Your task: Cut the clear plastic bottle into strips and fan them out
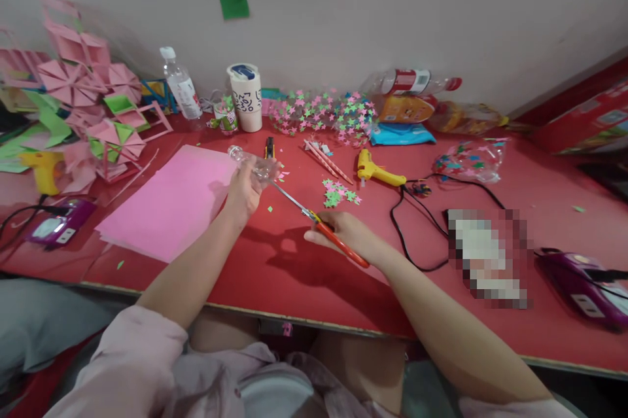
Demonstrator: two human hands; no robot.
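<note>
In my left hand (243,190) is a small clear plastic bottle piece (263,171), its neck pointing to the upper left. The fingers wrap around it above the edge of a pink paper stack (171,202). My right hand (346,231) grips scissors with red-orange handles (350,253). Their metal blades point up and left, with the tips at the cut end of the bottle piece. Whether the blades touch the plastic is hard to tell. Small green and pink paper stars (338,193) lie in a pile beyond my right hand.
A yellow glue gun (380,171) with a black cord lies right of the stars. Behind stand a water bottle (181,91), a white cup (246,101) and star-covered clear plastic (324,114). Pink paper models (81,78) crowd the left. A purple device (583,287) sits at right.
</note>
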